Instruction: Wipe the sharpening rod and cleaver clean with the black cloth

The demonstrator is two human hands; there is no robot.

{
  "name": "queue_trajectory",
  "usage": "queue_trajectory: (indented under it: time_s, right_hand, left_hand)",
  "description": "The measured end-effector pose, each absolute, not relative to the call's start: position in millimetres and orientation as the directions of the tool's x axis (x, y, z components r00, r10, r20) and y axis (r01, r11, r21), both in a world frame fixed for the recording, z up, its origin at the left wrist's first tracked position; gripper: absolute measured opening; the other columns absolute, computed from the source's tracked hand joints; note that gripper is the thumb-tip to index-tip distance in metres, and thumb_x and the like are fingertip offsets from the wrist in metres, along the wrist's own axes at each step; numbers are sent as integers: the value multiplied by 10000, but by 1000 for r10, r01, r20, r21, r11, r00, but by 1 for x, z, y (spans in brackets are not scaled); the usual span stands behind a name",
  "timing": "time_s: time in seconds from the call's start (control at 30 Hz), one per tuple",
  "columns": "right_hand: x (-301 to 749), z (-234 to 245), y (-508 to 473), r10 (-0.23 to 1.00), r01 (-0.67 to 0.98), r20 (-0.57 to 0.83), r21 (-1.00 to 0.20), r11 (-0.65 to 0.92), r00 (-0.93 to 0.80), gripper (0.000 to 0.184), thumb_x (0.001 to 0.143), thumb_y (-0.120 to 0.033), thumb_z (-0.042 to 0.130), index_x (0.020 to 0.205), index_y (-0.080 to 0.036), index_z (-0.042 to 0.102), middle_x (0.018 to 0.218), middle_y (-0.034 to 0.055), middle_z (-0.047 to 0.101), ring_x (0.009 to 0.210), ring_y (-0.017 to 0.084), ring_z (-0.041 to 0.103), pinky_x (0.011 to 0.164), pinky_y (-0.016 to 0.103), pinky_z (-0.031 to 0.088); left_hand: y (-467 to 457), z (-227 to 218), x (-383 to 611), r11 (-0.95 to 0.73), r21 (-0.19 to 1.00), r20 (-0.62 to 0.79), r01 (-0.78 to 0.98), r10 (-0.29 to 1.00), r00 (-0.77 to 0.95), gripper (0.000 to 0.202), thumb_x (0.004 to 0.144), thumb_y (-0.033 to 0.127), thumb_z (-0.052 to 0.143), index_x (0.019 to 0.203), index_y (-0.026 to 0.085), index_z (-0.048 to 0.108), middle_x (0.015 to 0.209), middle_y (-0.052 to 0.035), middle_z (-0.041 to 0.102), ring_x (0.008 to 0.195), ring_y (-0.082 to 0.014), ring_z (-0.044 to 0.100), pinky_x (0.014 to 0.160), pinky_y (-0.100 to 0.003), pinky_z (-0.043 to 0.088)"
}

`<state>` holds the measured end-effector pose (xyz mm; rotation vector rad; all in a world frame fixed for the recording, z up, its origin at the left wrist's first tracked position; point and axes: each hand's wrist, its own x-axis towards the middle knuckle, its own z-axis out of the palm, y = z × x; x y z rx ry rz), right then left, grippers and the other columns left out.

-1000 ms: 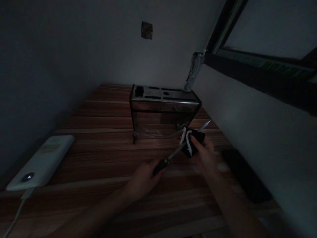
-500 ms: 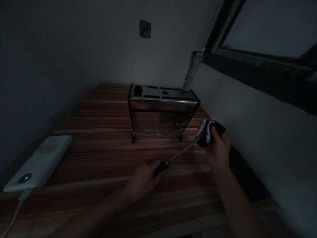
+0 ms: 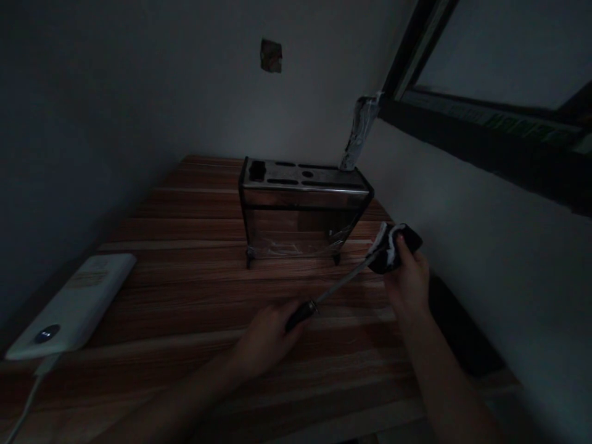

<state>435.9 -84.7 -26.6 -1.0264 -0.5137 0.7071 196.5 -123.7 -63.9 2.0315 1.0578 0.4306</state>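
Note:
My left hand (image 3: 269, 336) is closed round the black handle of a honing steel (image 3: 343, 282), whose thin metal rod slants up to the right. At the rod's far end, my right hand (image 3: 409, 271) grips a folded black cloth with white edging (image 3: 386, 254). The cloth covers the rod's tip, so the tip itself is hidden. Behind both hands stands a knife block (image 3: 305, 197) with a slotted metal top, dark sides and clear panels. Clear plastic film clings along its lower front.
A white device (image 3: 76, 302) with a round dark button and a plugged-in cable lies at the left on the striped wooden tabletop (image 3: 194, 296). A pale, wrapped object (image 3: 359, 132) rises behind the knife block's right end. Walls close in behind and right; a dark flat object (image 3: 462, 333) lies along the right wall.
Almost nothing differs. The cloth and both hands stay at nearly the same place on the honing steel, with only a very slight shift in the cloth.

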Motion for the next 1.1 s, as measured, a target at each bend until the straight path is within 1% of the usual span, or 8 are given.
queue_trajectory:
  time_s: [0.27,0.33,0.47,0.6,0.7,0.77,0.93,1.1]
  right_hand:
    - [430,-27,-85,780,-283,62,-911,299,623,228,634,-309,723,819,-196,654,752,-15,689,696,161,661,704,338,541]
    - [424,-26,-87,820,-311,18,-921,237,571,242,609,-313,740,800,-189,658,741,-7,698,668,168,663,683,337,546]
    - [404,-33,-95,943,-326,-98,-945,11,317,310,598,-359,744,840,-182,665,736,26,713,671,196,668,668,346,540]
    - [381,-49,-109,971,-176,-168,-975,-137,172,293,594,-380,743,792,-175,677,746,22,716,673,193,657,661,323,524]
    - [370,-57,-118,979,-77,-180,-982,-173,95,299,586,-367,751,800,-170,680,791,33,720,713,201,656,659,309,517]
    - [367,-58,-121,981,-64,-189,-981,-185,50,318,587,-360,750,834,-171,680,822,40,721,741,208,658,676,315,515]
    - [366,-52,-122,975,-101,-217,-972,-210,58,328,555,-335,768,830,-178,684,796,28,720,724,199,658,673,305,510]
    - [365,-49,-121,966,-138,-235,-966,-219,108,296,507,-301,792,748,-173,676,727,5,708,660,170,639,620,272,501]
  left_hand:
    - [-124,-67,196,-327,772,-66,546,812,580,183,844,279,438,936,194,572,826,-30,642,724,-166,603,664,-263,455]
    - [-124,-67,196,-310,781,-70,542,820,569,175,842,274,444,927,190,572,819,-28,643,713,-164,603,652,-255,449]
    - [-123,-65,197,-270,802,-75,533,839,538,192,854,290,430,922,185,575,799,-23,643,682,-156,601,629,-235,436]
    - [-123,-64,198,-233,823,-78,518,857,509,185,848,279,437,905,176,580,803,-26,650,696,-161,608,628,-229,434]
    - [-123,-63,198,-224,859,-56,461,853,519,222,834,247,452,1013,185,568,894,-30,663,753,-163,618,681,-236,446]
    - [-123,-63,198,-218,866,-56,450,852,521,263,828,238,459,1068,191,554,924,-33,665,761,-164,621,686,-240,452]
    - [-123,-65,197,-213,862,-70,461,850,523,245,832,238,460,1049,187,561,897,-29,667,745,-162,622,674,-238,454]
    - [-122,-67,196,-231,851,-63,471,846,529,207,835,241,459,1001,177,565,886,-34,659,745,-163,617,673,-245,450]
